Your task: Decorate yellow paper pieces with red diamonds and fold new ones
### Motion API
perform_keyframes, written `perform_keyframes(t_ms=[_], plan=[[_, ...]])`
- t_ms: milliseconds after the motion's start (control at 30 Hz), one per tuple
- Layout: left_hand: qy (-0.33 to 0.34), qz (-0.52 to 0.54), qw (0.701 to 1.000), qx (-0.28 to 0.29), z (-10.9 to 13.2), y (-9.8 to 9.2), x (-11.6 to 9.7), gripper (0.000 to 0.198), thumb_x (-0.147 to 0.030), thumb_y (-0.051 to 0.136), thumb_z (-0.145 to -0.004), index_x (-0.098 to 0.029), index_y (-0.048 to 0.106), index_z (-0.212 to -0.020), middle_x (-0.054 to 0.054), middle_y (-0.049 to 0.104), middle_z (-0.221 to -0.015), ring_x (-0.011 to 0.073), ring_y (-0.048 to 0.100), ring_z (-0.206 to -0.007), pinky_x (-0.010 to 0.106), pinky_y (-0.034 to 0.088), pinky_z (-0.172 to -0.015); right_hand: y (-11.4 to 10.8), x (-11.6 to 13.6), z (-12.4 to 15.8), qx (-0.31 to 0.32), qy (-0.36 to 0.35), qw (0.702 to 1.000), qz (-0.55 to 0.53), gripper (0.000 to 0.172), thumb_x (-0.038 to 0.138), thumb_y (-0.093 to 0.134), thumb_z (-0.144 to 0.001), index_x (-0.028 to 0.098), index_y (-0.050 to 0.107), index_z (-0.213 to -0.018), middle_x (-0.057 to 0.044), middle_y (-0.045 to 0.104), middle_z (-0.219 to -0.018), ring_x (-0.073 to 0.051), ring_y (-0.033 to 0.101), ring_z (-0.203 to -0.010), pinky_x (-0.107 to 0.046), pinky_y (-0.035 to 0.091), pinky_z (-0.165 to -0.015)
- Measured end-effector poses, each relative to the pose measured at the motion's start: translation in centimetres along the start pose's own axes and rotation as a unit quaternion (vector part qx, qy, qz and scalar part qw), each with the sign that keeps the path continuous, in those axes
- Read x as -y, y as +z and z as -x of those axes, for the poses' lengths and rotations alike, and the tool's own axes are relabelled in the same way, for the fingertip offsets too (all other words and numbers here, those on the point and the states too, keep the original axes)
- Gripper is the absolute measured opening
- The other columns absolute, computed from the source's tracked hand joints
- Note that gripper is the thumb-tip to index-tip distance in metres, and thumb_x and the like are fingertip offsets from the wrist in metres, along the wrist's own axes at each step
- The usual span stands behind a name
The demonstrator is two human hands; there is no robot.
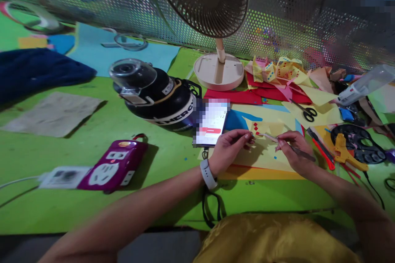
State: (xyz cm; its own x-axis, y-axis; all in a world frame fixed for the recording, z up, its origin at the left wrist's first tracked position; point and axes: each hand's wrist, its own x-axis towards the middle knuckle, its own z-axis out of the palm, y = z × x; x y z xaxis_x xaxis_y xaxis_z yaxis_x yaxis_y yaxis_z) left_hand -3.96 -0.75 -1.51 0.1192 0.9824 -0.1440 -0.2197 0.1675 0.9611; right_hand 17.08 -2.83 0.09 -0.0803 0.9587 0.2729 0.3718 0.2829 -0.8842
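Note:
My left hand (230, 148), with a white band on the wrist, pinches a small yellow paper piece (257, 128) with red diamond marks, held just above a yellow paper sheet (262, 158). My right hand (293, 150) is closed round thin metal tweezers (298, 151), whose tip reaches left to the paper piece between my hands. A phone (212, 122) lies screen-up just behind my left hand.
A black bottle (157, 96) lies on its side on the green table (92, 131). A purple power strip (112, 165) sits at left. A fan base (218, 70), scissors (305, 111), coloured paper scraps, a glue gun (347, 153) and a paint palette (359, 141) crowd the right.

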Motion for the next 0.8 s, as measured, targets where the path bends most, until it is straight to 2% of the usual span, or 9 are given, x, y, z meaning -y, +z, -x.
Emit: perform_keyframes(t_ms=[333, 800], plan=[[0.001, -0.017, 1.0, 0.003, 0.1, -0.1, 0.1, 0.026, -0.039, 0.072, -0.074, -0.016, 0.07, -0.087, 0.004, 0.074, -0.076, 0.0164, 0.068, -0.07, 0.03, 0.058, -0.064, 0.3, 1.2, -0.4, -0.004, 0.051, 0.998, -0.046, 0.014, 0.034, 0.06, -0.086, 0.021, 0.062, -0.089, -0.001, 0.068, -0.073, -0.014, 0.067, -0.063, -0.027, 0.056, -0.059], [-0.002, -0.007, 1.0, 0.009, 0.1, -0.2, 0.2, 0.031, -0.043, 0.073, -0.074, -0.015, 0.07, -0.088, 0.005, 0.073, -0.077, 0.0167, 0.067, -0.071, 0.03, 0.056, -0.065, 0.0, 1.5, -0.6, -0.005, 0.03, 0.999, -0.03, 0.012, 0.033, 0.062, -0.084, 0.022, 0.062, -0.087, -0.002, 0.068, -0.075, -0.014, 0.067, -0.062, -0.028, 0.057, -0.057]])
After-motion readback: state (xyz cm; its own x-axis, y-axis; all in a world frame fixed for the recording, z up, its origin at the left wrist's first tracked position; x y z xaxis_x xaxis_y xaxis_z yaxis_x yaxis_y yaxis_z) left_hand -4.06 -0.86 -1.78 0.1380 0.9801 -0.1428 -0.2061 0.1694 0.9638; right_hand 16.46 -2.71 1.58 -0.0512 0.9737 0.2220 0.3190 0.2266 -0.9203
